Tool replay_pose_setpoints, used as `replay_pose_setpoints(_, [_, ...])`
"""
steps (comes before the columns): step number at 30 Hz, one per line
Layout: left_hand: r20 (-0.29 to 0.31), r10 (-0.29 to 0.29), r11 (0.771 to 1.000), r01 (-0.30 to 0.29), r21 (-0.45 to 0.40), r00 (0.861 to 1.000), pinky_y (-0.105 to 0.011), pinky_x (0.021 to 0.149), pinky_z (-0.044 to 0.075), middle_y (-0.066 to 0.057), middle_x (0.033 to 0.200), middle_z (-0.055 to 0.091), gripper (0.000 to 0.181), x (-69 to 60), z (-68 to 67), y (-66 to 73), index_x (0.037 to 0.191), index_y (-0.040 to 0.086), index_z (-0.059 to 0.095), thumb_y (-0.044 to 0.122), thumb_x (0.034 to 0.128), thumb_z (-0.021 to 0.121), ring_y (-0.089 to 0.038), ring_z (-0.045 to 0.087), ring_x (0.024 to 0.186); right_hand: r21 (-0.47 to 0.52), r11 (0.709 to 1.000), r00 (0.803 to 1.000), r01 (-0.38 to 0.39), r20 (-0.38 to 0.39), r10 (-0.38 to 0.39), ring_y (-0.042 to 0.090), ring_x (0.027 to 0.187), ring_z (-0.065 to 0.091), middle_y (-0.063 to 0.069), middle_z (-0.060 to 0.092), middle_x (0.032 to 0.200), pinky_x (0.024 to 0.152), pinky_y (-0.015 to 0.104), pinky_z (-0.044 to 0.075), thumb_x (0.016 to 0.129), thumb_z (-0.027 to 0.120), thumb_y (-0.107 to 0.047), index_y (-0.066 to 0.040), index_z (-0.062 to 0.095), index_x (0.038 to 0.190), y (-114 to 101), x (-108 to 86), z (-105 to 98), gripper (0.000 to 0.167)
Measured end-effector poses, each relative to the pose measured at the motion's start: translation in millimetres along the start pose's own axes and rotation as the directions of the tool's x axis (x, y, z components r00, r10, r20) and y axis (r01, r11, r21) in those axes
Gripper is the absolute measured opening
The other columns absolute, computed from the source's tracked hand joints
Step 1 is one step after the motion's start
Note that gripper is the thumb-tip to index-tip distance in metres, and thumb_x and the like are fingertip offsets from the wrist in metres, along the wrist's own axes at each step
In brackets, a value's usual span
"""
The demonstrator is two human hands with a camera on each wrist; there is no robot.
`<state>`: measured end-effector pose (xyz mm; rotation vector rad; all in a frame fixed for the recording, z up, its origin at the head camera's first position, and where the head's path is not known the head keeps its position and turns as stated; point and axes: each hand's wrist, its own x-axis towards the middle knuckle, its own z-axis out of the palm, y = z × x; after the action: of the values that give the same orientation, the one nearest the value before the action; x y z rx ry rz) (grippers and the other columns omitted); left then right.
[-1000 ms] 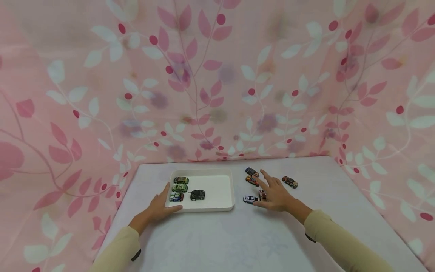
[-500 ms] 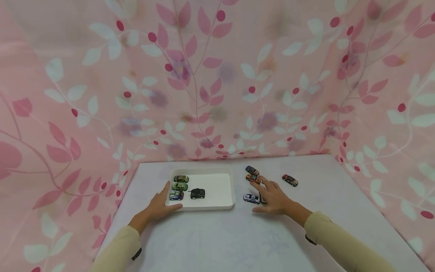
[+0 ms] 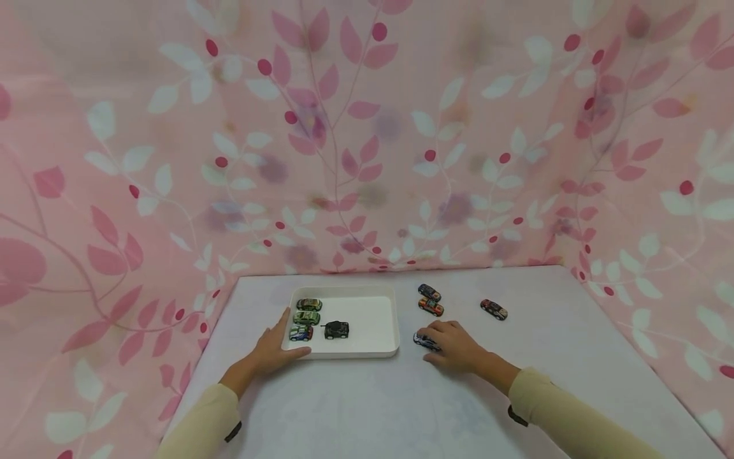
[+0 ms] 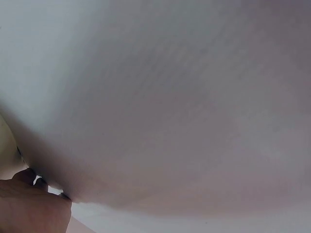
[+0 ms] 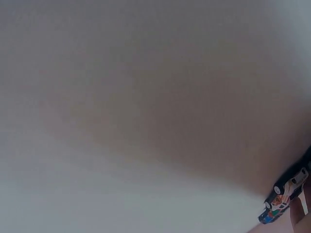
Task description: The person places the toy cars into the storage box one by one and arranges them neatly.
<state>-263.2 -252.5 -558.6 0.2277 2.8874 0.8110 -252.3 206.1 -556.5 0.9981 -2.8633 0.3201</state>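
A white tray (image 3: 367, 354) stands on the table, and my left hand (image 3: 269, 350) rests against its left front corner with fingers along the side and thumb on the front rim. Inside the tray are a yellow-green toy car (image 3: 309, 305), a green toy car (image 3: 306, 317), a white-and-blue toy car (image 3: 301, 333) and a black toy tank (image 3: 336, 329). To the right of the tray, my right hand (image 3: 455, 349) holds a white-and-black toy car (image 3: 425, 342) between fingers and thumb, covering part of it. In the right wrist view, colourful toy car bodywork (image 5: 279, 200) shows beside my fingertips.
Behind my right hand sit a dark blue toy car (image 3: 429, 292) and an orange toy car (image 3: 431, 306). Another dark red toy car (image 3: 494, 310) lies farther right. A floral curtain (image 3: 367, 159) surrounds the back and sides of the table (image 3: 367, 408).
My right hand has come down and slightly toward me onto the white-and-black toy car, its fingers closing in. The red-and-white car near it is now hidden. My left hand stays at the tray.
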Motion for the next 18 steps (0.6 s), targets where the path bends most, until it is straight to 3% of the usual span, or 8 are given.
replay_pose_setpoints(6, [-0.007, 0.014, 1.000, -0.014, 0.012, 1.000, -0.065, 0.119, 0.010, -0.027, 0.161, 0.021, 0.122, -1.6, -6.3, 4.7, 0.159, 0.004, -0.001, 0.062, 0.0796, 0.072, -0.046, 0.025, 0.147, 0.035, 0.999, 0.999, 0.001, -0.035, 0.000, 0.023, 0.113, 0.060, 0.004, 0.064, 0.121, 0.104, 0.051, 0.041, 0.088, 0.074, -0.034, -0.015, 0.057, 0.136, -4.0, 2.8, 4.2, 0.054])
replay_pose_setpoints(11, [-0.014, 0.035, 0.999, -0.034, 0.004, 0.999, -0.065, 0.119, 0.011, -0.026, 0.161, 0.022, 0.122, 1.4, -9.9, 5.3, 0.158, 0.004, -0.001, 0.062, 0.0798, 0.072, -0.045, 0.026, 0.147, 0.167, 0.983, 0.997, -0.082, 0.017, 0.081, 0.023, 0.113, 0.061, 0.005, 0.066, 0.121, 0.103, 0.049, 0.045, 0.086, 0.077, -0.029, -0.011, 0.054, 0.138, -2.5, 9.0, 0.7, 0.060])
replay_pose_setpoints(15, [-0.026, 0.035, 0.999, -0.035, -0.012, 0.999, -0.066, 0.118, 0.010, -0.027, 0.161, 0.022, 0.122, 1.5, -3.9, 2.3, 0.159, 0.004, -0.001, 0.061, 0.0794, 0.072, -0.046, 0.025, 0.147, 0.233, 0.966, 0.993, -0.115, 0.040, 0.109, 0.013, 0.094, 0.060, 0.000, 0.068, 0.107, 0.091, 0.044, 0.051, 0.082, 0.081, -0.027, -0.007, 0.060, 0.130, 3.0, 11.3, -4.0, 0.055])
replay_pose_setpoints(18, [-0.027, 0.027, 1.000, -0.028, -0.012, 0.999, -0.067, 0.117, 0.010, -0.027, 0.161, 0.021, 0.121, -0.4, 1.9, -0.1, 0.159, 0.004, -0.001, 0.060, 0.0793, 0.073, -0.047, 0.024, 0.146, 0.208, 0.971, 0.993, -0.117, 0.039, 0.111, 0.009, 0.085, 0.057, -0.002, 0.068, 0.099, 0.086, 0.042, 0.051, 0.081, 0.081, -0.027, -0.007, 0.067, 0.119, 4.9, 12.3, -4.0, 0.045])
